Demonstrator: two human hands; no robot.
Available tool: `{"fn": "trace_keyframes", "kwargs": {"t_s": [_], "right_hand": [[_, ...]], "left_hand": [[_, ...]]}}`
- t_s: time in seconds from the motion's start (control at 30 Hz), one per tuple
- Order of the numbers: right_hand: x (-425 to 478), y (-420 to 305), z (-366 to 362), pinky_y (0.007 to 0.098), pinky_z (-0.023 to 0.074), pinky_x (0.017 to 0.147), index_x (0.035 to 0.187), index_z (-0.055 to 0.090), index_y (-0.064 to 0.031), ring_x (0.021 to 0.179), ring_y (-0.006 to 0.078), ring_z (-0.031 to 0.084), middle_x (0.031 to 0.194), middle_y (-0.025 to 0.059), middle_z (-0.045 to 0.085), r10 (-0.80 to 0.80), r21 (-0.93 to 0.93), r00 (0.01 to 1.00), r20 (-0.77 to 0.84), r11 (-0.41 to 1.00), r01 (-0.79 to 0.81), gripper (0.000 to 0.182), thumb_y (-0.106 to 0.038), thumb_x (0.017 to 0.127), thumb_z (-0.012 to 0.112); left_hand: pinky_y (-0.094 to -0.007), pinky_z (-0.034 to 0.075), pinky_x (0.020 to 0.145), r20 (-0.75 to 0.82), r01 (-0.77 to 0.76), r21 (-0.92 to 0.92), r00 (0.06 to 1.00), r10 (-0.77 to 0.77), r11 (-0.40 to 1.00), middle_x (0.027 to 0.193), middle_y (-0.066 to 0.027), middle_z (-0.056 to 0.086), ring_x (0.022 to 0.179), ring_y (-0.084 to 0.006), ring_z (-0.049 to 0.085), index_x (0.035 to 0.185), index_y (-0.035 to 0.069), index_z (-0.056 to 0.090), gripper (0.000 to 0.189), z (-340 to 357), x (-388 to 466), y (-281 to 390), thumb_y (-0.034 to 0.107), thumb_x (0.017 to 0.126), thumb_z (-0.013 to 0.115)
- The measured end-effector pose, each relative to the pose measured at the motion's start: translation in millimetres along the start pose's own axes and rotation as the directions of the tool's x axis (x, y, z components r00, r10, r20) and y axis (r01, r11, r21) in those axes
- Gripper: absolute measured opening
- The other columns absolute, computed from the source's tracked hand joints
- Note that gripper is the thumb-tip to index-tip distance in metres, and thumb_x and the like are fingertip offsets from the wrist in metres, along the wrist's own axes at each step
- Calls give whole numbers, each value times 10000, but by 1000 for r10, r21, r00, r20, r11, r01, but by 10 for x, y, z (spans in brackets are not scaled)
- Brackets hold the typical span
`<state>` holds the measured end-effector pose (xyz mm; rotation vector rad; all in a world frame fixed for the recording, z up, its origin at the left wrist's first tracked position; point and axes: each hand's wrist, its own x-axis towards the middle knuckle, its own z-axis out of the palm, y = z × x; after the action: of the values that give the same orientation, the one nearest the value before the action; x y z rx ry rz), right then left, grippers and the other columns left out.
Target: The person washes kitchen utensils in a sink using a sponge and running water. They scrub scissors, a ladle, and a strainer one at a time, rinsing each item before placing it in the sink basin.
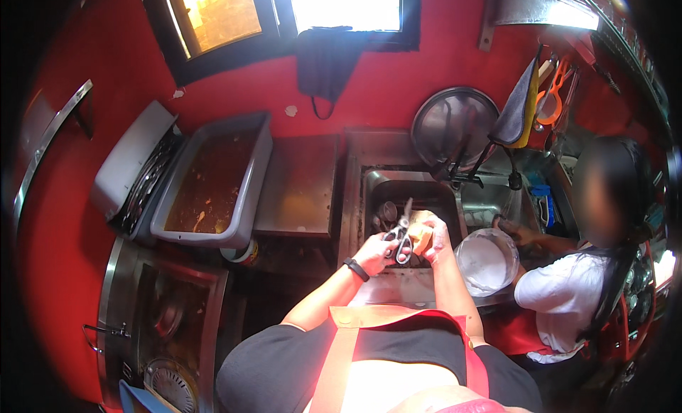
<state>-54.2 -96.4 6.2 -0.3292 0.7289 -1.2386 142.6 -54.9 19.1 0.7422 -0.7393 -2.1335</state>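
Over the left bowl of a steel double sink (349, 200), my left hand (379, 253) grips a pair of scissors (403, 237) by the dark-and-light handles, blades pointing up and away from me. Close on the right, my right hand (439, 239) holds a yellowish sponge or cloth (422, 232) against or beside the scissors; whether they touch cannot be made out. Inside the dark bowl, a clear glass (388, 210) and other items lie partly hidden behind my hands. A dark band circles my left wrist.
At the right, a co-worker reaches into the other bowl, beside a translucent white bucket (486, 261). A large round metal lid (454, 126) leans against the wall. Left stand a steel surface (298, 186) and a grey tub (160, 224) of brown liquid. Utensils and cloths hang above right.
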Motion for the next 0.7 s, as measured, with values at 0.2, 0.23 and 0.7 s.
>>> {"fn": "trace_keyframes", "kwargs": {"t_s": [0.2,0.23,0.7], "right_hand": [[-441,-44,523,399,500,809,1057,576,-34,896,297,620,960,132,627,-24,182,951,308,983,-34,384,-263,748,580],[-443,-23,514,405,506,803,1082,572,-31,893,307,621,972,134,624,-16,222,961,277,974,-48,411,-254,737,572],[-251,379,275,386,556,790,1151,542,-28,872,225,656,982,102,638,-109,2,975,194,994,111,506,-329,787,723]], "left_hand": [[-277,511,611,-45,-41,119,998,47,992,843,-102,642,667,-167,615,1012,-7,601,191,49,-53,97,0,823,628],[-272,508,605,-48,-40,147,998,48,988,837,-101,643,658,-164,613,1010,-6,602,191,29,-44,121,-1,821,630],[-276,474,578,167,-87,346,985,30,934,768,-85,657,647,-160,621,926,6,656,139,79,-171,296,62,809,708]]}}
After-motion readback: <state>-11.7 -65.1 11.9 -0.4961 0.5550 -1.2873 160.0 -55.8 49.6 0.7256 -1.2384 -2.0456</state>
